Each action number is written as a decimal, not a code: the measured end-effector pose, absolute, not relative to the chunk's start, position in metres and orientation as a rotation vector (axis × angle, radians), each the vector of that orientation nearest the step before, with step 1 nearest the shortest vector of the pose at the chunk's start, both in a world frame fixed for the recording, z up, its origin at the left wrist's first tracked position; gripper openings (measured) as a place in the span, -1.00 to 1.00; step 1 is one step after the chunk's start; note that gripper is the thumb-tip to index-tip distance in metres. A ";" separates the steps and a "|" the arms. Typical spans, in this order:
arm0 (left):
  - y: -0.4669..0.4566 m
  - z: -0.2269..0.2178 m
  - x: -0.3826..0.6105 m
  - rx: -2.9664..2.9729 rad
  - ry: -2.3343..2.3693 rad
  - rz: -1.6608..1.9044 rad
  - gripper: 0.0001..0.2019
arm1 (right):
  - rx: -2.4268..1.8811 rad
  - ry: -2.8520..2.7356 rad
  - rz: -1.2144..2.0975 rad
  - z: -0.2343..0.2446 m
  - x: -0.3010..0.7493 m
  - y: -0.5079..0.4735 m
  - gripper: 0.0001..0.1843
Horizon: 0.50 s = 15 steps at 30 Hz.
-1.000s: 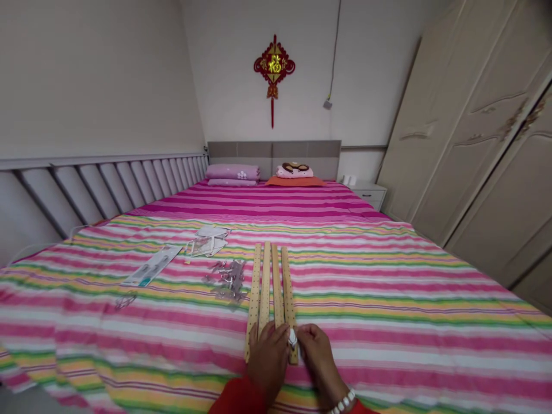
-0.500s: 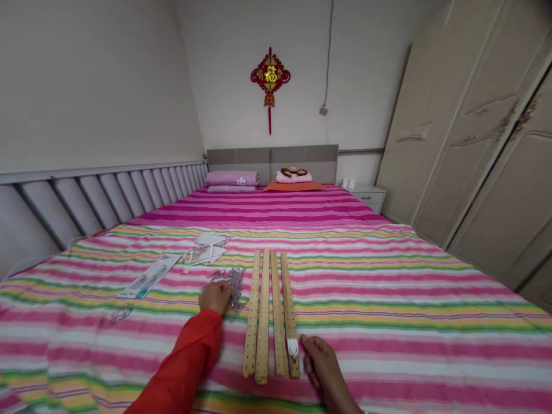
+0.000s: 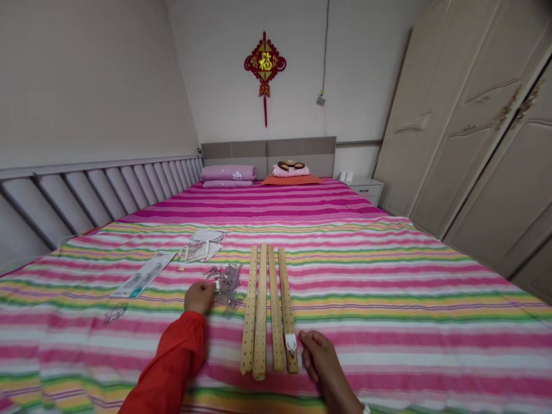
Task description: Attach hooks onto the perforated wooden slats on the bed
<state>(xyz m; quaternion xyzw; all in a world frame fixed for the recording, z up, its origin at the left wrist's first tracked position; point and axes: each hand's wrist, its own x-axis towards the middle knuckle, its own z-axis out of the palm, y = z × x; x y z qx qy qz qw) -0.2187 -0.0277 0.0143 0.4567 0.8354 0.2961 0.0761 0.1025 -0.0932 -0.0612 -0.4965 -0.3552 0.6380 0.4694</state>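
Note:
My left hand (image 3: 199, 297) is closed at the left edge of a pile of small clear plastic packets (image 3: 228, 279). Something small and white shows by its fingertips, too small to name. Several wooden strips (image 3: 260, 310) dotted with small holes lie lengthwise, side by side, to the right of the pile. On the near end of the rightmost strip sits a white adhesive hook (image 3: 291, 343) with a metal loop. My right hand (image 3: 321, 356) is curled just right of that hook, thumb and forefinger together; whatever they may hold is hidden.
A blister card (image 3: 144, 275) and some thin metal wire pieces (image 3: 115, 313) lie left on the striped bedspread (image 3: 388, 322). Flat white packets (image 3: 202, 246) are behind the pile. A railing (image 3: 107, 190) borders the left side; folded pillows (image 3: 228, 173) lie at the headboard.
My left hand has drawn back left from over the plastic packets, uncovering more of the pile. My right hand stays beside the hook. The view has shifted slightly.

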 end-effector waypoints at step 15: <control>-0.078 0.036 -0.139 0.634 1.308 1.601 -0.59 | -1.123 -0.847 1.553 -0.059 0.107 -0.098 -0.51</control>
